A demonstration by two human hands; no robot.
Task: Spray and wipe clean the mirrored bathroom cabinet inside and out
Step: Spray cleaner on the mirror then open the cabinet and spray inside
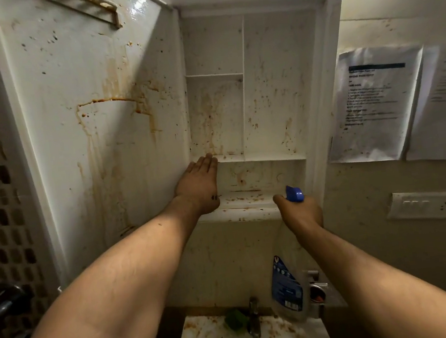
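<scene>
Cabinet: the cabinet hangs open on the far wall above the sink, with its door swung out to the left. Brown streaks and specks cover both.
Left hand: my left hand lies flat, fingers straight and pressed together. The tips touch the left end of the middle shelf, where the door meets the box.
Right hand: my right hand is wrapped round the neck of the spray bottle. I see only the back of the hand, so I cannot tell whether a finger is on the trigger.
Bottle axis: the body hangs almost straight down below the fist. The blue nozzle sits on top, facing the far wall, level with the bottom shelf.
Key relation: the heaviest stains lie up and left of the nozzle, so I judge the right hand must rise and swing left before spraying.
Risk: my left hand sits near that likely spray path.
</scene>
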